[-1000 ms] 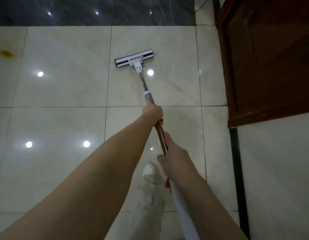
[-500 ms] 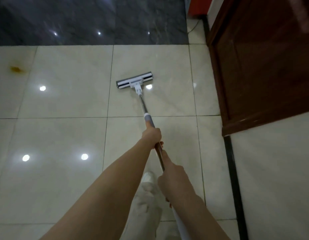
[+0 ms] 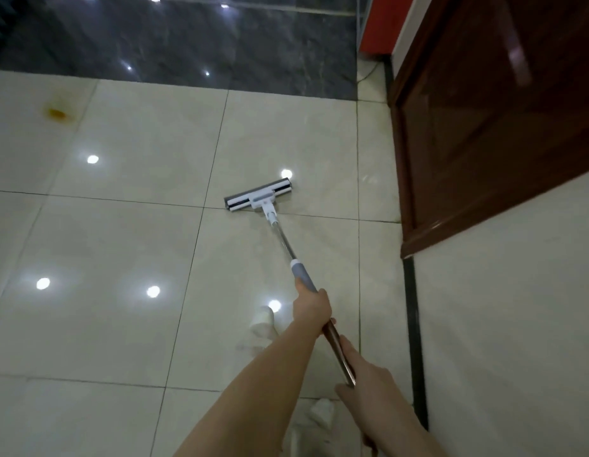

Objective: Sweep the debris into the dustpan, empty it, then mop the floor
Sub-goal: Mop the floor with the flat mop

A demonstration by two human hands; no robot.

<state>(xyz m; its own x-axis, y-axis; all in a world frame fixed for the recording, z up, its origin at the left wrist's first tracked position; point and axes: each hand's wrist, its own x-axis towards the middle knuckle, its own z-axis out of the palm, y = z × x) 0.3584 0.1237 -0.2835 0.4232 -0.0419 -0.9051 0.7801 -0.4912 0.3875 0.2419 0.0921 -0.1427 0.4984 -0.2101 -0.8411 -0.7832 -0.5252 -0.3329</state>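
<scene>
Glossy cream tiles cover the floor [image 3: 121, 245], split by thin dark grout lines and dotted with bright round reflections of lights. Along the far edge runs a band of dark marbled stone [image 3: 187, 44]. An orange-yellow stain [image 3: 57, 113] sits on a tile at the far left, well apart from the mop. On the right, a reddish-brown wooden door [image 3: 501, 127] stands next to a pale wall [image 3: 517, 324]. A black strip [image 3: 415, 324] runs along the wall's foot, and a red panel [image 3: 382, 24] shows beyond the door's far corner.

The mop [image 3: 283, 239] reaches out from the person across the middle of the floor. Its mop head [image 3: 258, 196], white and grey with a dark edge, lies flat on the tiles right at a grout line. It is angled so that its right end is farther away, and it is near the door's lower corner but apart from it. The metal shaft slants back from the mop head to a grey sleeve [image 3: 303, 275].

The left hand [image 3: 311, 308] grips the shaft at the lower end of that sleeve, its fingers curled round it and the thumb laid up along the grey part. The right hand [image 3: 369, 384] holds the shaft nearer the body, fingers wrapped round it with one digit stretched up along the metal. A white shoe [image 3: 262, 321] shows on the tiles to the left of the left hand, and a second shoe [image 3: 319, 410] shows between the two forearms.
</scene>
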